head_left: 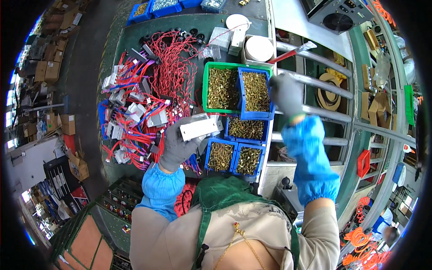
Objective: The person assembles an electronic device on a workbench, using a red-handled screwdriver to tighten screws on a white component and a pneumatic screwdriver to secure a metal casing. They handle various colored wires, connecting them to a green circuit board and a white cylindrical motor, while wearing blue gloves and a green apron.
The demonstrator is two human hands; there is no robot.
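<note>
My left hand (177, 146), in a grey glove, is closed around a white rectangular piece (198, 129) with a small hole near one end. It is held in front of the bench, just left of the small bins. My right hand (288, 95), gloved in grey too, is smeared by motion at the right edge of a blue bin (241, 92) of brass-coloured screws (254, 92). Its fingers cannot be made out. Beside that bin, partly under it, sits a green bin (205, 90) of similar screws. Nearer to me stand more blue bins (236, 159) with small fasteners.
Tangled red twisted wires (173, 74) and white-ended wired parts (135, 110) cover the bench's left side. A white round tub (259, 48) and a red-handled tool (288, 55) lie beyond the bins. Metal rollers (324, 85) run along the right, below a metal case with a fan (338, 22).
</note>
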